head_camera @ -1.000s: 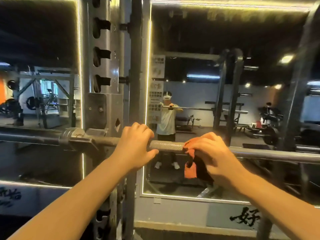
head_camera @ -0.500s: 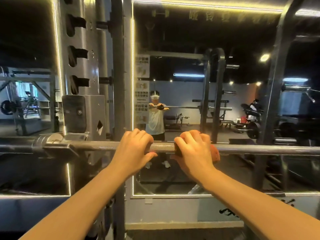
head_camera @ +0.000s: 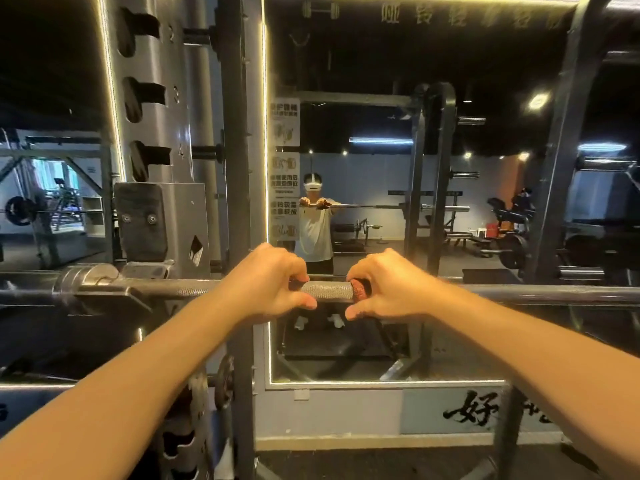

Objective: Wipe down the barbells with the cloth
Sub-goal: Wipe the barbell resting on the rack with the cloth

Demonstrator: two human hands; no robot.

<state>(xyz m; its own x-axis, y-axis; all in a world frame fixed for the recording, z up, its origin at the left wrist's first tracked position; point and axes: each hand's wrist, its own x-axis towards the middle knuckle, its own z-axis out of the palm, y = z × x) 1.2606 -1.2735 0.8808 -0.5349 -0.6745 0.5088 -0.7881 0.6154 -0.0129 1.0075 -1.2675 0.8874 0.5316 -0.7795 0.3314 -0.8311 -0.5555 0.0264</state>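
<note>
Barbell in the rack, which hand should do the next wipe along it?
Right. The right hand holds the orange cloth wrapped against the barbell, so it can probably slide along the shaft. The left hand grips bare knurling with no cloth, better for steadying.

A brushed 好 stands on the wall panel (head_camera: 424,405) under the mirror (head_camera: 363,57); print on the posters (head_camera: 284,176) is too blurred.

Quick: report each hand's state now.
Left hand: closed round the barbell.
Right hand: closed on the cloth, holding it against the barbell.
</note>
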